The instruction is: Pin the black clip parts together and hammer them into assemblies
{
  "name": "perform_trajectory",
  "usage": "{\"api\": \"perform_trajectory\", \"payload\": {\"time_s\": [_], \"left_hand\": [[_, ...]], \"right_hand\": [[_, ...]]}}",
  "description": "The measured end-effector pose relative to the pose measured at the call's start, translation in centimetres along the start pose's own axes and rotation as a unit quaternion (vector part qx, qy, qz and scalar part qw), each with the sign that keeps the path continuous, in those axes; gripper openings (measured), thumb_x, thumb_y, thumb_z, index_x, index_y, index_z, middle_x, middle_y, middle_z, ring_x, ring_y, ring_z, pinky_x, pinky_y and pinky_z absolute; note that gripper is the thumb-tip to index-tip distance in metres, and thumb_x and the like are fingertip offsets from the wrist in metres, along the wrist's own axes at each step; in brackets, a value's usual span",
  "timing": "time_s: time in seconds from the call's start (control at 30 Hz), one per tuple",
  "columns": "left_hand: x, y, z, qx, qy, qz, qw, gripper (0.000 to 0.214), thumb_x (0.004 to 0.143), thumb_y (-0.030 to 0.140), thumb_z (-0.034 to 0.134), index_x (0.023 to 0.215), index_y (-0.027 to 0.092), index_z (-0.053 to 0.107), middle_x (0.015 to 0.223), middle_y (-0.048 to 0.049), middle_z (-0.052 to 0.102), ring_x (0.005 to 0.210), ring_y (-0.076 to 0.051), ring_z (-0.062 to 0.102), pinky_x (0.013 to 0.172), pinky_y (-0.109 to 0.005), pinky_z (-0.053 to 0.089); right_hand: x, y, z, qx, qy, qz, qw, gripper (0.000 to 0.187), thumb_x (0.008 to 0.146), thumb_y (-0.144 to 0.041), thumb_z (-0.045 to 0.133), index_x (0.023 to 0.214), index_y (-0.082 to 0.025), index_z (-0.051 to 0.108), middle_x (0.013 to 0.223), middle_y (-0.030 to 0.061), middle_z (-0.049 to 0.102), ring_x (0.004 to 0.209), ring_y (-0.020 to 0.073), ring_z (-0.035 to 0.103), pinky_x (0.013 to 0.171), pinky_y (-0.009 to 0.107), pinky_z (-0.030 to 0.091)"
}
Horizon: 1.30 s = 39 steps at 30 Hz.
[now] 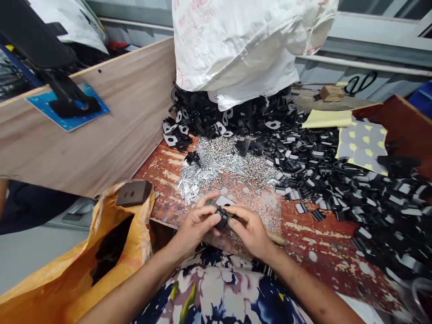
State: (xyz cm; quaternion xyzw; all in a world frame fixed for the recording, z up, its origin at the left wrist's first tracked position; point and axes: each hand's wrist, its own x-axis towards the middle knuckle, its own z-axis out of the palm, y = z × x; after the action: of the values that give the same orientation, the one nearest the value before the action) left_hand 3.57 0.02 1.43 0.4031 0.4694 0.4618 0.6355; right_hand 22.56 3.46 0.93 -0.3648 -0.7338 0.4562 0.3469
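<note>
A black plastic part (222,219) with a light grey oval face is held between both hands, just above the front edge of the worn red table (303,234). My left hand (199,222) grips it from the left, thumb pressed on top. From the other side, my right hand (251,227) pinches it between thumb and fingertips. The fingers hide much of the part. Beyond my hands spreads a pile of silvery pins (216,162) with tiny metal pieces. A wooden handle end (276,237) shows beside my right wrist.
Many small black parts with grey pads (317,175) are heaped at the right. A white sack (236,45) sits at the back above more black pieces. A plywood board (128,103) walls off the left. An orange bag (135,234) stands open at lower left. Scissors (361,84) lie at back right.
</note>
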Motion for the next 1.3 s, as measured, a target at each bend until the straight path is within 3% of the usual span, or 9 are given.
{"api": "perform_trajectory", "payload": {"time_s": [0.07, 0.2, 0.33, 0.53, 0.7, 0.83, 1.03, 1.13, 1.3], "left_hand": [[-0.5, -0.3, -1.2, 0.0, 0.022, -0.001, 1.0, 0.023, 0.083, 0.04, 0.077, 0.076, 0.018, 0.078, 0.142, -0.0091, 0.053, 0.077, -0.013, 0.062, 0.058, -0.023, 0.056], [-1.2, -1.5, -3.1, -0.053, 0.096, -0.027, 0.994, 0.02, 0.079, 0.039, 0.082, 0.085, 0.02, 0.077, 0.096, -0.0025, 0.065, 0.06, -0.008, 0.055, 0.056, -0.021, 0.047], [-1.3, -1.9, -3.8, -0.044, 0.123, -0.035, 0.991, 0.024, 0.075, 0.04, 0.084, 0.084, 0.019, 0.076, 0.086, -0.0013, 0.063, 0.065, -0.012, 0.059, 0.059, -0.023, 0.049], [-0.7, -0.8, -4.5, 0.123, 0.086, 0.047, 0.988, 0.016, 0.086, 0.035, 0.072, 0.081, 0.021, 0.076, 0.09, -0.0049, 0.066, 0.076, -0.019, 0.062, 0.067, -0.032, 0.053], [0.1, 0.4, -3.6, 0.386, 0.018, 0.214, 0.897, 0.01, 0.091, 0.024, 0.066, 0.082, 0.022, 0.071, 0.087, -0.0052, 0.072, 0.084, -0.023, 0.062, 0.077, -0.038, 0.046], [0.7, 1.0, -1.9, 0.46, 0.009, 0.257, 0.85, 0.024, 0.094, 0.029, 0.067, 0.074, 0.019, 0.062, 0.078, -0.0033, 0.067, 0.075, -0.021, 0.057, 0.072, -0.037, 0.04], [1.0, 0.8, -0.6, 0.549, 0.007, 0.29, 0.783, 0.035, 0.099, 0.035, 0.062, 0.068, 0.018, 0.062, 0.068, -0.0023, 0.061, 0.067, -0.019, 0.052, 0.07, -0.037, 0.037], [0.9, 0.6, -0.6, 0.549, -0.014, 0.3, 0.78, 0.031, 0.1, 0.032, 0.06, 0.072, 0.018, 0.063, 0.071, -0.003, 0.063, 0.068, -0.019, 0.052, 0.07, -0.037, 0.038], [0.3, 0.2, -0.9, 0.512, -0.017, 0.284, 0.81, 0.027, 0.097, 0.025, 0.057, 0.071, 0.019, 0.06, 0.074, -0.0042, 0.063, 0.072, -0.02, 0.052, 0.071, -0.037, 0.038]], "right_hand": [[2.2, 0.3, -0.7, -0.048, -0.052, 0.029, 0.997, 0.031, 0.097, -0.022, 0.053, 0.118, -0.027, 0.075, 0.102, 0.0015, 0.079, 0.093, 0.0178, 0.072, 0.088, 0.035, 0.054], [7.5, 1.6, -1.0, -0.334, -0.007, 0.049, 0.941, 0.023, 0.099, -0.024, 0.053, 0.099, -0.023, 0.076, 0.082, 0.002, 0.076, 0.077, 0.0178, 0.065, 0.088, 0.037, 0.045], [9.9, 3.1, -0.1, -0.394, -0.021, 0.031, 0.918, 0.017, 0.095, -0.026, 0.06, 0.081, -0.018, 0.067, 0.092, 0.0079, 0.071, 0.086, 0.0211, 0.061, 0.084, 0.035, 0.039], [7.5, 3.2, -2.5, -0.355, -0.037, 0.025, 0.934, 0.012, 0.089, -0.01, 0.052, 0.087, -0.019, 0.059, 0.08, 0.0009, 0.064, 0.072, 0.0145, 0.056, 0.07, 0.026, 0.039], [4.9, 0.8, -4.0, -0.246, -0.094, -0.04, 0.964, 0.017, 0.086, -0.005, 0.051, 0.082, -0.021, 0.057, 0.079, -0.0014, 0.059, 0.074, 0.0133, 0.055, 0.069, 0.025, 0.04], [3.8, -0.9, -3.5, -0.28, -0.107, -0.122, 0.946, 0.018, 0.094, -0.008, 0.048, 0.086, -0.02, 0.058, 0.084, 0.0018, 0.056, 0.08, 0.0155, 0.053, 0.072, 0.028, 0.041], [2.3, -2.3, -2.7, -0.353, -0.158, -0.152, 0.909, 0.016, 0.102, -0.015, 0.045, 0.095, -0.02, 0.059, 0.082, 0.0024, 0.059, 0.074, 0.0166, 0.055, 0.064, 0.031, 0.042], [1.4, -2.3, -2.5, -0.298, -0.146, -0.127, 0.935, 0.017, 0.103, -0.016, 0.043, 0.1, -0.02, 0.06, 0.087, 0.0026, 0.064, 0.078, 0.0158, 0.061, 0.068, 0.03, 0.047], [0.1, -1.6, -1.3, -0.195, -0.049, -0.088, 0.976, 0.018, 0.102, -0.016, 0.047, 0.106, -0.022, 0.063, 0.093, 0.0017, 0.069, 0.084, 0.0136, 0.066, 0.076, 0.028, 0.052]]}}
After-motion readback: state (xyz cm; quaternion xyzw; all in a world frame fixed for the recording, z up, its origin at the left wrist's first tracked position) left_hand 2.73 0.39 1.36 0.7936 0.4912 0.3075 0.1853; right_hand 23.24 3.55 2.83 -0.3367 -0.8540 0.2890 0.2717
